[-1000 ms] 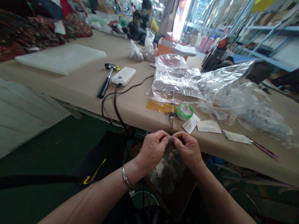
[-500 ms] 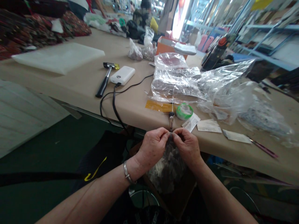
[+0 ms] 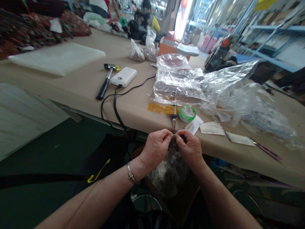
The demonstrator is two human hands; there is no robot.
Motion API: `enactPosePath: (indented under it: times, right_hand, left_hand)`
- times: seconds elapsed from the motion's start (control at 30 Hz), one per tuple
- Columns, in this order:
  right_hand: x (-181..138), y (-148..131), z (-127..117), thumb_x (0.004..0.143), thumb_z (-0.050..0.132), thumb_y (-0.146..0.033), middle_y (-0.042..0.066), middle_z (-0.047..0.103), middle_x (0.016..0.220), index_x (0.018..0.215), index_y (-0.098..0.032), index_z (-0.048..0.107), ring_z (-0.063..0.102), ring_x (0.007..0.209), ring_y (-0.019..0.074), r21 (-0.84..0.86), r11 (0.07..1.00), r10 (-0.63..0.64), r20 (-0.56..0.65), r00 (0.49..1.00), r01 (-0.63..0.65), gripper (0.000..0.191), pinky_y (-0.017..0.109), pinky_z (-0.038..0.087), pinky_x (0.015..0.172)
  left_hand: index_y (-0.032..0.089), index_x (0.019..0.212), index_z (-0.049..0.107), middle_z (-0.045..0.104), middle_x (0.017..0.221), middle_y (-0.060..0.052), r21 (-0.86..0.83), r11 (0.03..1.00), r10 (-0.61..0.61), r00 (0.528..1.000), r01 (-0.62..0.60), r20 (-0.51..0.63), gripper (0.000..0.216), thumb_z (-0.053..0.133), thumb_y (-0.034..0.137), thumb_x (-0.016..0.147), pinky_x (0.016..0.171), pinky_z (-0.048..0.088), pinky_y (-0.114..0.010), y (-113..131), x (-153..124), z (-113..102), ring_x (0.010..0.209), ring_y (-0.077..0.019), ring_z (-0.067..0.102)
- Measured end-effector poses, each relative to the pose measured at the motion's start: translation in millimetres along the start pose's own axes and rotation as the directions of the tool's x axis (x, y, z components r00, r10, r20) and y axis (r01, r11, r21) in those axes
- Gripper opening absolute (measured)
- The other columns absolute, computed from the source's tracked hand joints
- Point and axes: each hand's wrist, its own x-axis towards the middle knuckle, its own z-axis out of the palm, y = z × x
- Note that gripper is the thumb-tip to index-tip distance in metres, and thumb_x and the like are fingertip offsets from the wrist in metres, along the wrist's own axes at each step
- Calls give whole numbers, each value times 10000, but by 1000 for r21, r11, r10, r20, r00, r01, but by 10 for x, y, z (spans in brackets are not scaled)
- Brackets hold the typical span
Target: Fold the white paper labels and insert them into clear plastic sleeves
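My left hand (image 3: 157, 147) and my right hand (image 3: 190, 147) meet at the table's front edge, thumbs and forefingers pinched together. What sits between the fingertips is too small to make out. Just beyond them a thin metal tool like a soldering iron (image 3: 174, 122) points toward me over the edge, its far part under orange tape (image 3: 158, 108) and plastic. Below my hands is a box (image 3: 164, 203) holding many small translucent pieces (image 3: 168, 175). A green-rimmed roll of tape (image 3: 187, 113) lies beside the tool, with a white printed slip (image 3: 194, 124) touching it.
Crinkled clear plastic bags (image 3: 181, 82) cover the table's middle and right. Left of them lie a white power bank (image 3: 124, 77) with a black cable (image 3: 115, 106), a hammer (image 3: 105, 84) and a translucent sheet (image 3: 57, 58). Purple-handled tweezers (image 3: 268, 151) rest at right; a dark bottle (image 3: 218, 55) stands behind.
Both hands keep their pinch at the tool's tip, with fingertips barely shifted. The whole view has moved slightly.
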Motion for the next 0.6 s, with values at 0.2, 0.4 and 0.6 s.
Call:
enactPosePath:
  times: [0.2, 0.4, 0.6]
  right_hand:
    - [-1, 2, -5, 784, 521, -252, -44, 521, 576, 711, -188, 569, 468, 521, 101, 1, 1000, -7, 2, 1000, 7, 108, 205, 371, 517]
    - [-2, 1, -4, 797, 530, -282, -40, 536, 582, 725, -188, 576, 484, 524, 107, 21, 1000, -5, -14, 1000, 5, 127, 212, 380, 523]
    - [-117, -17, -69, 819, 550, -281, -26, 578, 636, 760, -192, 597, 519, 571, 116, 57, 998, -21, 17, 1000, 20, 117, 213, 412, 556]
  left_hand:
    - [157, 744, 629, 588, 652, 7, -5, 1000, -6, 1000, 6, -4, 257, 438, 266, 876, 597, 364, -211, -28, 12, 1, 614, -105, 490]
    - [158, 715, 619, 586, 656, 8, 20, 1000, 17, 1000, -16, -19, 265, 437, 265, 875, 612, 370, -209, -30, 53, 4, 627, -106, 495]
    - [161, 729, 628, 590, 648, 7, -38, 999, 7, 1000, -6, 18, 256, 443, 263, 873, 600, 375, -211, 11, -62, -25, 612, -106, 496]
